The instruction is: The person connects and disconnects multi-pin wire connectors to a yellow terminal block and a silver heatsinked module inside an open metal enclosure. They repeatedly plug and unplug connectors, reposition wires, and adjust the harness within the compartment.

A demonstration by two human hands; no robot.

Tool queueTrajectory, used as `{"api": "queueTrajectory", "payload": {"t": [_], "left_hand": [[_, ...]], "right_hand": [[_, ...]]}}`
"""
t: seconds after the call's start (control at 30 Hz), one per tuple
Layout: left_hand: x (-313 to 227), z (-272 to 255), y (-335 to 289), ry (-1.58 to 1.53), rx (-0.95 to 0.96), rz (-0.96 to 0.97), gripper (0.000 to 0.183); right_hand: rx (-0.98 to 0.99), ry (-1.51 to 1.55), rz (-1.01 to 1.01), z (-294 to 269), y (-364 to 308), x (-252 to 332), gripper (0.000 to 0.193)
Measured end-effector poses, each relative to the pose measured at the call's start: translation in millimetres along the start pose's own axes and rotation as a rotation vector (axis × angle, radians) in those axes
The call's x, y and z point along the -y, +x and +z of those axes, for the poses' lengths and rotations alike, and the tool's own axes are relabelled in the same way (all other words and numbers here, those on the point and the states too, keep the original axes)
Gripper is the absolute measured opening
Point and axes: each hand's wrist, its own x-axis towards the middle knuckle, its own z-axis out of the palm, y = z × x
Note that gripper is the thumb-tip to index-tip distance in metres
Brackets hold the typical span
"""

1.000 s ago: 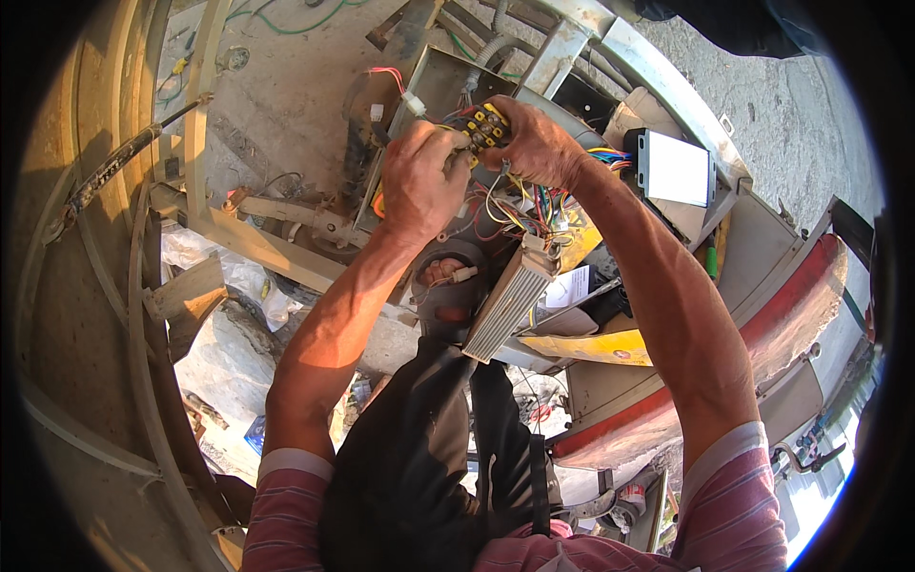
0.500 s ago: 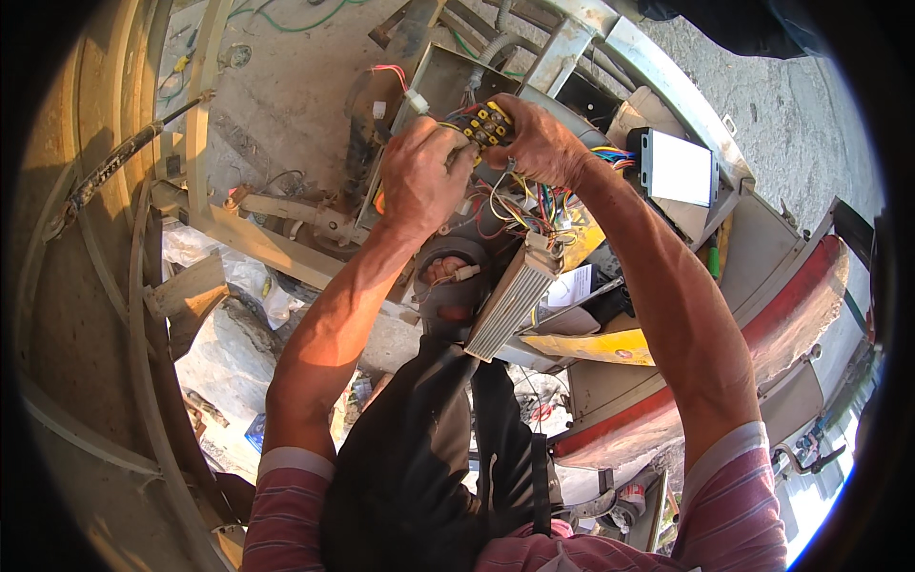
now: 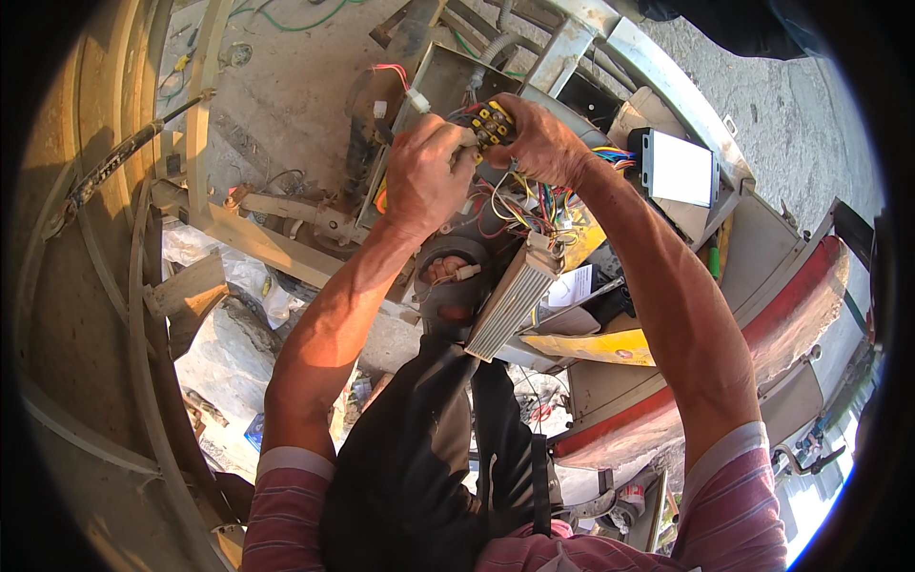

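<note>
A black and yellow terminal block [image 3: 493,124] with rows of screws is held up in front of me. My right hand [image 3: 540,143] grips it from the right, thumb below and fingers over its far side. My left hand [image 3: 429,172] is closed at the block's left edge, its fingertips pinched together there; whatever lies between them is hidden. A white connector [image 3: 416,100] on red wires stands just beyond my left knuckles. Below my right hand spreads a tangle of coloured wires [image 3: 548,205], ending at a ribbed metal controller box [image 3: 515,297].
An open metal box frame [image 3: 448,67] lies beneath the hands. On the right, a silver-faced module [image 3: 679,170] with coloured wires rests on a panel. A yellow panel [image 3: 600,348] sits nearer me. Wooden beams [image 3: 198,114] stand at left, and a pale frame tube [image 3: 667,91] curves at upper right.
My left hand has shifted very slightly at the terminal block's left edge. My right hand and the block have stayed nearly still.
</note>
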Motion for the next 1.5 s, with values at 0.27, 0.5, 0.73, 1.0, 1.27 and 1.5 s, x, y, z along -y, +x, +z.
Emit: {"api": "queueTrajectory", "payload": {"t": [0.27, 0.5, 0.73, 1.0, 1.27, 1.5], "left_hand": [[10.7, -6.3, 1.4, -0.075, 0.047, 0.039, 0.015], [-2.0, -49.3, -59.4, -0.944, 0.444, -0.592, 0.032], [-18.4, -11.7, -76.9, -1.287, 0.302, -0.597, 0.026], [-11.2, -10.7, -50.7, -1.109, 0.234, -0.435, 0.023], [-27.7, 0.3, -61.2, -1.218, 0.139, -0.418, 0.024], [-32.1, 5.7, -45.7, -1.205, 0.068, -0.787, 0.021]], "right_hand": [[0.079, 0.037, 0.084, -6.0, -0.6, 5.9, 0.066], [0.075, 0.040, 0.074, -4.7, 0.3, 2.8, 0.064], [0.032, 0.062, 0.045, -2.8, -1.4, 4.8, 0.051], [0.007, 0.080, -0.001, -1.5, -1.9, 2.4, 0.051], [0.011, 0.054, 0.003, -0.6, 0.0, 2.8, 0.049], [0.030, 0.073, 0.026, -2.4, -1.5, 4.3, 0.050]]}}
